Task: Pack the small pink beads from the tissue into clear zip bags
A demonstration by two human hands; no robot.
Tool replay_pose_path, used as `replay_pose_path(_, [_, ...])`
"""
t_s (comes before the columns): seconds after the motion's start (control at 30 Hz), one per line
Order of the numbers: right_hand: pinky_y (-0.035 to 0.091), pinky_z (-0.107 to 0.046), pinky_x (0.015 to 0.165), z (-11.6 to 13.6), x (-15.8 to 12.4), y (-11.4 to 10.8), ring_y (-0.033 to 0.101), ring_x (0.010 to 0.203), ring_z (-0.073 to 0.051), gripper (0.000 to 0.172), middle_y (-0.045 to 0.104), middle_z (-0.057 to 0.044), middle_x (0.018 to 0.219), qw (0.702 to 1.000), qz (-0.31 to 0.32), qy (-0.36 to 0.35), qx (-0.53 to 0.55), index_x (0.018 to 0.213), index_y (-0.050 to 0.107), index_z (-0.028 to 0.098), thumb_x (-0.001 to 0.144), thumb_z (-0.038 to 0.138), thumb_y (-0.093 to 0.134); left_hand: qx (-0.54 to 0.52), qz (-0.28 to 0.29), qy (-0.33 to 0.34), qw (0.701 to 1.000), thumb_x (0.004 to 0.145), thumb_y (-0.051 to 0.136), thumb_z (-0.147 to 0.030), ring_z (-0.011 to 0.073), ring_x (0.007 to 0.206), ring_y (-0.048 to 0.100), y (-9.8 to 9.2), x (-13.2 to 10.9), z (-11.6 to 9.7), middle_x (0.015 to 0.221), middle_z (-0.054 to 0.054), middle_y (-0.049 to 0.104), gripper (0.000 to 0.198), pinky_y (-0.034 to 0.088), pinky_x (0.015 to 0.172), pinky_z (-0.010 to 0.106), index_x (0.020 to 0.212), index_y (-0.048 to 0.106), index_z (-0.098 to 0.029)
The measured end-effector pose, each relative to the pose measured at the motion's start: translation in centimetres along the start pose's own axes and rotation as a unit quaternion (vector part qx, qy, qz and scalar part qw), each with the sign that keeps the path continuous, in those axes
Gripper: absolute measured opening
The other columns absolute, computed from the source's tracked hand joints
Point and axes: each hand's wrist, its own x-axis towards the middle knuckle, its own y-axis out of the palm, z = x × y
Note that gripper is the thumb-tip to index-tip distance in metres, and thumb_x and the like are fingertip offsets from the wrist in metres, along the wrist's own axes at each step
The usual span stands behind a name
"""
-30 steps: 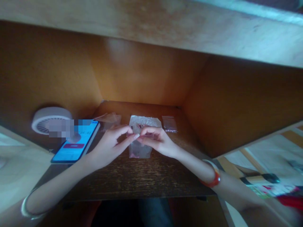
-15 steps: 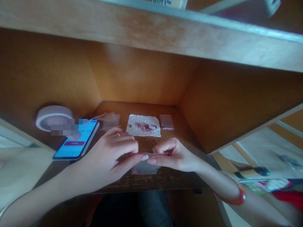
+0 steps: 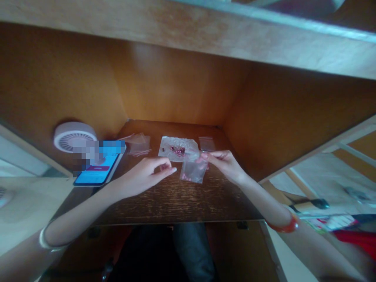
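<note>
While the right hand (image 3: 223, 162) pinches the clear bag (image 3: 192, 171) over the desk (image 3: 176, 203), pink beads (image 3: 185, 178) apparently inside | left hand (image 3: 147, 176) at its 9 o'clock, fingertips pinched, off it | earlier both gripped it.

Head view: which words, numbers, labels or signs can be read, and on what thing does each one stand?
None can be read.
On the phone screen: a red bar and pale marks, too blurred; the upper part is pixelated.
On the clear bag in the right hand: no print visible.
On the coloured package at the right edge: print too blurred.
</note>
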Motion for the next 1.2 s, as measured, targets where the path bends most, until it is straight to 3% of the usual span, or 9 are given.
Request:
replay_pose_path(0.1, [0.050,-0.025,0.053,-2.5,1.9,-2.3,0.063,0.059,-0.012,0.030,0.074,-0.008,0.082,0.995,-0.085,0.050,0.012,0.084,0.076,0.017,0.079,0.046,0.068,0.121,-0.043,-0.022,0.991,0.094,0.039,-0.033,0.0186,0.079,0.063,0.0,0.7,2.6,0.084,0.005,0.068,0.029,0.045,0.076,0.032,0.089,0.063,-0.016])
replay_pose_path(0.23, [0.040,-0.021,0.040,-4.7,4.7,-5.2,0.057,0.049,-0.009,0.032,0.072,-0.011,0.083,0.978,-0.181,0.100,-0.028,0.081,0.071,0.012,0.080,0.044,0.066,0.303,-0.085,-0.040,0.948,0.091,0.035,-0.022,0.0270,0.088,0.064,-0.6,1.4,5.3,0.091,0.014,0.068,0.032,0.044,0.083,0.042,0.083,0.065,-0.014])
replay_pose_path(0.37, [0.031,-0.021,0.036,-6.0,6.7,-6.5,0.047,0.041,-0.006,0.020,0.069,-0.009,0.078,0.949,-0.273,0.127,-0.091,0.084,0.066,0.011,0.085,0.030,0.059,0.374,-0.091,-0.050,0.922,0.091,0.034,-0.019,0.0254,0.087,0.064,-1.1,0.9,4.9,0.090,0.013,0.068,0.032,0.045,0.083,0.038,0.084,0.065,-0.013])
replay_pose_path(0.47, [0.040,-0.022,0.044,-7.0,7.3,-6.5,0.055,0.053,-0.010,0.019,0.068,-0.008,0.082,0.939,-0.304,0.110,-0.120,0.092,0.065,0.012,0.082,0.027,0.061,0.348,-0.118,-0.023,0.930,0.092,0.037,-0.021,0.0246,0.089,0.063,-1.5,-0.6,3.0,0.094,0.011,0.069,0.028,0.045,0.084,0.037,0.088,0.065,-0.015])
replay_pose_path(0.6, [0.051,-0.031,0.069,-8.5,7.2,-6.5,0.063,0.074,-0.018,0.027,0.067,-0.010,0.085,0.932,-0.312,0.058,-0.173,0.097,0.064,0.012,0.074,0.024,0.067,0.329,-0.210,-0.028,0.920,0.093,0.041,-0.030,0.0239,0.093,0.063,-2.5,-3.5,0.8,0.097,0.008,0.071,0.027,0.042,0.087,0.036,0.089,0.065,-0.018])
replay_pose_path(0.73, [0.052,-0.037,0.078,-9.4,6.4,-6.6,0.064,0.080,-0.022,0.029,0.068,-0.011,0.089,0.938,-0.287,0.010,-0.193,0.095,0.064,0.014,0.072,0.030,0.069,0.345,-0.317,-0.265,0.842,0.093,0.037,-0.046,0.0227,0.069,0.062,-3.6,-6.4,0.9,0.071,0.006,0.066,0.040,0.039,0.061,0.028,0.081,0.064,-0.019])
replay_pose_path(0.83, [0.053,-0.039,0.080,-9.4,5.8,-6.6,0.065,0.081,-0.023,0.028,0.069,-0.012,0.093,0.944,-0.265,-0.009,-0.195,0.095,0.065,0.015,0.073,0.033,0.067,0.344,-0.250,-0.405,0.809,0.091,0.034,-0.052,0.0246,0.060,0.059,-3.9,-8.3,2.2,0.065,0.007,0.063,0.045,0.031,0.051,0.026,0.088,0.066,-0.021])
replay_pose_path(0.93, [0.053,-0.040,0.081,-9.4,5.5,-6.4,0.065,0.082,-0.023,0.025,0.070,-0.012,0.096,0.952,-0.240,-0.021,-0.190,0.095,0.066,0.016,0.075,0.032,0.064,0.351,-0.212,-0.466,0.784,0.088,0.034,-0.055,0.0265,0.057,0.059,-4.0,-9.7,3.6,0.068,0.010,0.066,0.047,0.029,0.049,0.025,0.089,0.066,-0.020])
replay_pose_path(1.2, [0.053,-0.040,0.081,-9.4,5.3,-5.7,0.067,0.084,-0.023,0.021,0.071,-0.011,0.094,0.956,-0.223,-0.020,-0.189,0.093,0.068,0.016,0.078,0.029,0.061,0.253,-0.252,-0.456,0.815,0.086,0.038,-0.064,0.0323,0.081,0.066,-4.6,-8.9,4.8,0.096,0.014,0.072,0.055,0.038,0.056,0.027,0.107,0.064,-0.019])
